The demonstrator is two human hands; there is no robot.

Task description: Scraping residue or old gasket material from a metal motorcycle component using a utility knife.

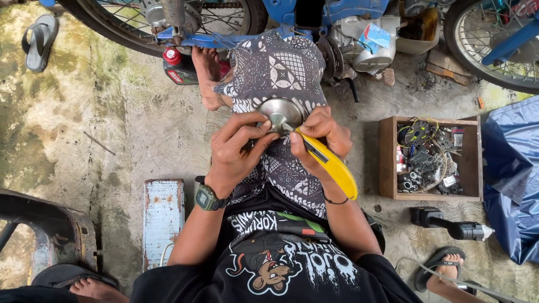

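A round metal part [281, 114] rests on the person's raised knee, pinched at its rim by the left hand [238, 147], fingers curled. The right hand [320, 132] grips a yellow utility knife [331, 163], tip at the part. Red-capped bottle [178, 66] sits by the blue motorbike [292, 17]; wooden box [387, 160] to the right holds small hardware.

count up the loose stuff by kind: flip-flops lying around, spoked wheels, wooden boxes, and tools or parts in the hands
Flip-flops lying unworn: 1, the grey flip-flop
Spoked wheels: 2, the left wheel and the right wheel
Wooden boxes: 1, the parts box
Held items: 2, the round metal part steadied by the left hand and the yellow knife in the right hand
Total: 6
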